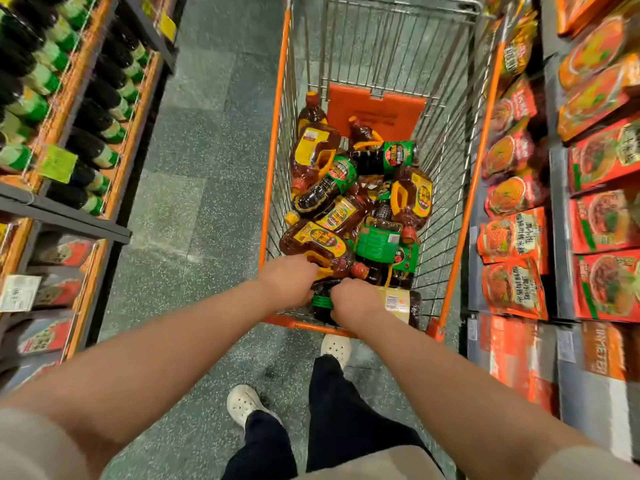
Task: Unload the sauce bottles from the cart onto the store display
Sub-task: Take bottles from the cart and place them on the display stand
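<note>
- Grey speckled floor [194,188] runs up the middle of the frame, an aisle between two shelf runs; white clogs and dark trousers show at the bottom centre.
- Both forearms reach from the lower corners to the near end of the cart [273,216], centre frame.
- Left hand [289,280] is curled, knuckles up, at the yellow handle of an amber jug [311,242] lying on its side; whether the fingers have hooked the handle, I cannot tell.
- Right hand [355,299] is curled round the green cap end of a dark bottle [323,311] lying against the cart's near wall.
- Beyond the hands, the bottles [360,188] lie heaped and crossed over the cart floor, amber jugs and green-labelled dark ones, up to an orange flap at the far end.
- Judgement: take the nearest, topmost bottles first; lifting a jug pinned under others could set the heap sliding.
- Judgement: carry jugs by the handle and dark bottles by the neck, lifting straight up clear of the wire wall.
- Shelves [86,109] at upper left hold matching dark bottles, probably their display; the right-hand shelves hold red packets.
</note>
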Motion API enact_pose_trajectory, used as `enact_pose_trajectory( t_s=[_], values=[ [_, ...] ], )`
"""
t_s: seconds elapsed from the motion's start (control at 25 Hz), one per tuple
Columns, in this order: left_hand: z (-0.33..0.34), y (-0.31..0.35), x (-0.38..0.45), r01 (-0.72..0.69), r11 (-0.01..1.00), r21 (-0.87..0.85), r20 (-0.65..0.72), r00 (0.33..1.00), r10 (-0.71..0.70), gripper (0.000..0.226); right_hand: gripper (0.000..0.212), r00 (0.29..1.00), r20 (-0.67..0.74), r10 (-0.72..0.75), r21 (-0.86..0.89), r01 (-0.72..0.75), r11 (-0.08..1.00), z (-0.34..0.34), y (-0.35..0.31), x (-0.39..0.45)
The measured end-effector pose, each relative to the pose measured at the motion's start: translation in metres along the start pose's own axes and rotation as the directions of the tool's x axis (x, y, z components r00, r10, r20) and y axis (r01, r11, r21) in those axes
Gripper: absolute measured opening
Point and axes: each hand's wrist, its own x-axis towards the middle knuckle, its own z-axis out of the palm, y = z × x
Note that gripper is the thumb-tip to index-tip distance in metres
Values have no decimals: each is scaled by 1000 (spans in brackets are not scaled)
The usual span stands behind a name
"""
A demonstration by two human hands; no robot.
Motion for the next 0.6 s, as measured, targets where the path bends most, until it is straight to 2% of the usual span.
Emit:
enact_pose_trajectory(
  t_s=[0.28, 0.36, 0.48, 0.6],
  values=[
    [22, 2, -2, 18, 1000, 14, 8, 1000, -18, 36, 12, 997, 61, -45, 0, 45, 999, 11, -1, 24],
    [23, -3, -5, 48, 999, 10, 17, 999, -48, 35, 16, 996, 77, -40, 15, 39, 999, 5, 3, 22],
    [18, -13, -15, 94, 995, -40, -1, 996, -94, 32, 21, 1000, 24, 12, 52, -13, 999, -5, 13, 3],
    [-2, -15, -34, 62, 986, -156, -32, 997, -68, 43, 25, 997, -61, 52, 60, -48, 997, -24, 19, -24]
  ],
)
